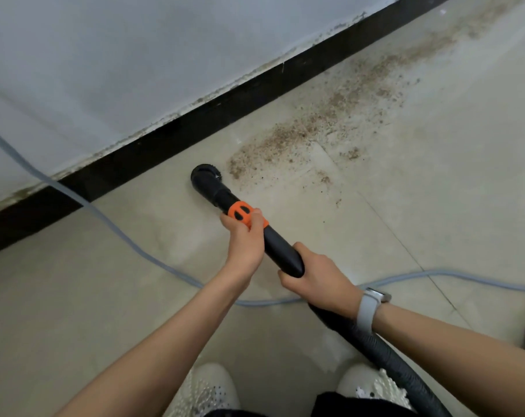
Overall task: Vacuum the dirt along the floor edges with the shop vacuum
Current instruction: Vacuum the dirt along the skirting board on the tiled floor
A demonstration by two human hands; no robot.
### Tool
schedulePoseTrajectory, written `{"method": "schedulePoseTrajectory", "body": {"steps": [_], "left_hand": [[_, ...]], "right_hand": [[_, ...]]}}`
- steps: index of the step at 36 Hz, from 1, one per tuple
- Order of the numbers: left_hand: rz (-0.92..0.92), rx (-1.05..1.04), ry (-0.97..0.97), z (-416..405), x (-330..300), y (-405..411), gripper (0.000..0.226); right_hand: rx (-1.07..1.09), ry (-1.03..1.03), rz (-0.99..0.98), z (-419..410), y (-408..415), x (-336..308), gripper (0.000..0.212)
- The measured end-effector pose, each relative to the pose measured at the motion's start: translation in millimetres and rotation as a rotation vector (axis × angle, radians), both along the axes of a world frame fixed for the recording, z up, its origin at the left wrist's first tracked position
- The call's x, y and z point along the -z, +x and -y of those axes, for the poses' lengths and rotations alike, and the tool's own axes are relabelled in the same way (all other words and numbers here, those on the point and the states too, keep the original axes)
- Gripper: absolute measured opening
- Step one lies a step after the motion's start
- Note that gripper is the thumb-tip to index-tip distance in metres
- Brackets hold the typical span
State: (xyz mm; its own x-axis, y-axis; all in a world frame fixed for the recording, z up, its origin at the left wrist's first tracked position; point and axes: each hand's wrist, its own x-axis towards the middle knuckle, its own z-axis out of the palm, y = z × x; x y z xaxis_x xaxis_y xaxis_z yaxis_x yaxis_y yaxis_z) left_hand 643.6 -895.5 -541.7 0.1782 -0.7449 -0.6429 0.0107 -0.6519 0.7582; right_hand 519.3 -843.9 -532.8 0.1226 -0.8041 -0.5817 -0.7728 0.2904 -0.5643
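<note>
the round black nozzle [203,176] of my vacuum wand [280,251] sits on the pale tiled floor [435,182], just beside the black baseboard [213,115] and at the near end of a brown band of dirt [321,121] that runs along the wall edge away to the upper right. my left hand [244,236] grips the wand at its orange collar [243,213]; my right hand [315,278], with a pale watch [371,305] on the wrist, grips the wand's rear end where the ribbed hose [384,356] joins. a grey cable [129,242] trails across the floor behind the wand and under my arms, near my light shoes [207,389]. risks, as i judge them: a fast sweep may scatter loose grit outward rather than lift it; a tilted nozzle may lose suction at the baseboard; the cable may snag my feet as i step along.
</note>
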Motion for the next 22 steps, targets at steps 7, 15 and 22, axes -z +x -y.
{"method": "schedulePoseTrajectory", "body": {"steps": [7, 15, 22], "left_hand": [[-0.057, 0.114, 0.039, 16.8, 1.3, -26.4, 0.067], [-0.026, 0.241, 0.024, 41.9, 3.3, -47.8, 0.064], [-0.033, 0.316, 0.023, 71.2, 3.5, -60.7, 0.07]], "right_hand": [[0.147, 0.022, 0.007, 3.5, -22.7, -1.9, 0.021], [0.241, -0.001, 0.041, 16.6, -37.6, -0.1, 0.023], [0.305, -0.011, 0.072, 40.0, -44.4, 3.2, 0.019]]}}
